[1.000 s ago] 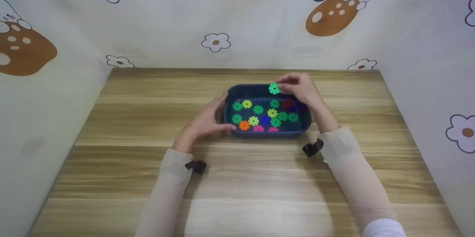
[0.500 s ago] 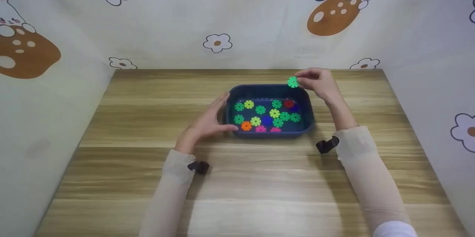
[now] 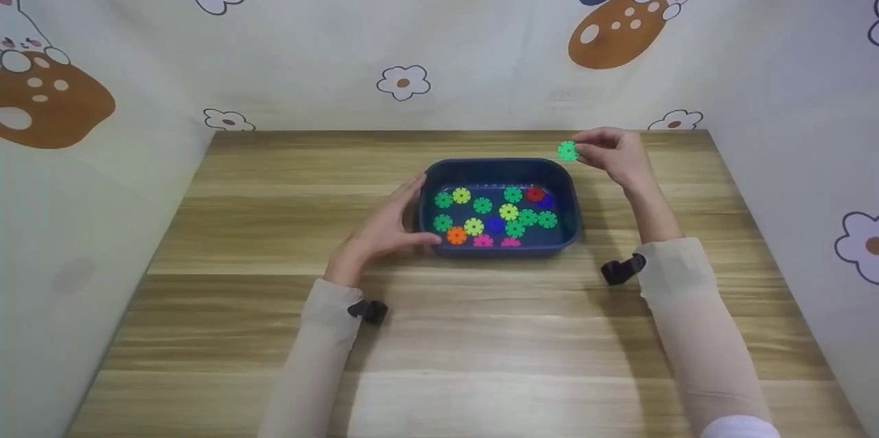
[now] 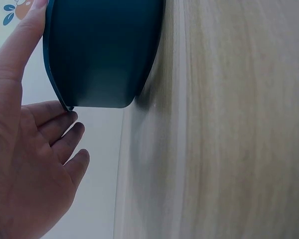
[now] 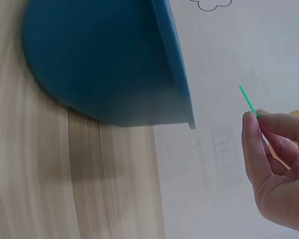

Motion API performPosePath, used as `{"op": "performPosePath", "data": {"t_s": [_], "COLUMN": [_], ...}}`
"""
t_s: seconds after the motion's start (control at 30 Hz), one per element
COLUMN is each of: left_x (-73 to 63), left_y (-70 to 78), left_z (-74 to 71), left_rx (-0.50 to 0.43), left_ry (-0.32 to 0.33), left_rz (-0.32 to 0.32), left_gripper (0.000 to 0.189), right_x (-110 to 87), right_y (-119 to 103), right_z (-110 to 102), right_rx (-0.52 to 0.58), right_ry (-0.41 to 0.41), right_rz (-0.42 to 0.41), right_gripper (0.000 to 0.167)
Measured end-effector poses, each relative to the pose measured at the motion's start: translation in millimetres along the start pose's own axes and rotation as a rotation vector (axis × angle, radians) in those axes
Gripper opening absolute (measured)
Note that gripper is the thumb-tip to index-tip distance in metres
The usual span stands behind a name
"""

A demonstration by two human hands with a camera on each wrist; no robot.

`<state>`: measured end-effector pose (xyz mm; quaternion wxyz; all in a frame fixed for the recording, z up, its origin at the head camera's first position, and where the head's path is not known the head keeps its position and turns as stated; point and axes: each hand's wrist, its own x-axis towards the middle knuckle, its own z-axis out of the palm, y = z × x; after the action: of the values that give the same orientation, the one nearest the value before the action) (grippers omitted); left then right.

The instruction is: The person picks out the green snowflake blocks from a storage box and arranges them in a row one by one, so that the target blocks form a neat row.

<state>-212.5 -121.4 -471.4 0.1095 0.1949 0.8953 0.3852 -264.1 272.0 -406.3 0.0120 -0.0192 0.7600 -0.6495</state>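
Note:
A dark blue plastic tub (image 3: 439, 250) sits on the wooden table, with several notched snowflake discs lying inside. My left hand (image 3: 384, 222) holds the tub's left end, thumb over the near corner and fingers at the far corner. In the left wrist view, the fingertips (image 4: 70, 117) touch the rim's corner. Beyond the tub's far right corner, my right hand (image 3: 621, 160) pinches a bright green snowflake disc (image 3: 567, 150) between thumb and fingers. Seen edge-on in the right wrist view, this disc (image 5: 247, 99) is a thin green strip, apart from the tub.
Inside the tub are green, yellow, orange, pink, blue and red discs, such as an orange disc (image 3: 457, 235) and a red disc (image 3: 535, 194). The wooden table (image 3: 481, 355) extends around the tub. Printed cloth (image 3: 481, 33) encloses its back and sides.
My right hand has carried the green disc rightward, from above the tub's far rim to outside its far right corner. The left hand keeps its hold on the tub.

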Motion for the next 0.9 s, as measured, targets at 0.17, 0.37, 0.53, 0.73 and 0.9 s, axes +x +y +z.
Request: {"op": "performPosePath", "data": {"t_s": [0.17, 0.37, 0.53, 0.73, 0.9], "left_x": [-0.9, -0.5, -1.1, -1.4, -0.7], "left_y": [1.3, 0.6, 0.4, 0.4, 0.7], "left_z": [-0.6, -0.2, -1.0, -0.9, -0.7], "left_rx": [-0.007, -0.014, -0.008, 0.019, 0.025], "left_ry": [-0.004, -0.005, -0.001, -0.004, -0.002], "left_rz": [-0.008, -0.011, -0.019, -0.025, -0.027], "left_gripper": [0.114, 0.113, 0.113, 0.111, 0.111], "right_x": [0.2, -0.7, -1.5, -8.8, -11.0], "right_y": [6, 11, 14, 9, 9], "right_z": [-9, -15, -18, -19, -22], "right_rx": [0.006, -0.037, -0.041, -0.051, -0.018], "right_ry": [0.025, 0.056, 0.072, 0.090, 0.101], "right_rz": [0.014, 0.036, 0.043, 0.061, 0.086], "right_gripper": [0.026, 0.027, 0.032, 0.033, 0.023]}}
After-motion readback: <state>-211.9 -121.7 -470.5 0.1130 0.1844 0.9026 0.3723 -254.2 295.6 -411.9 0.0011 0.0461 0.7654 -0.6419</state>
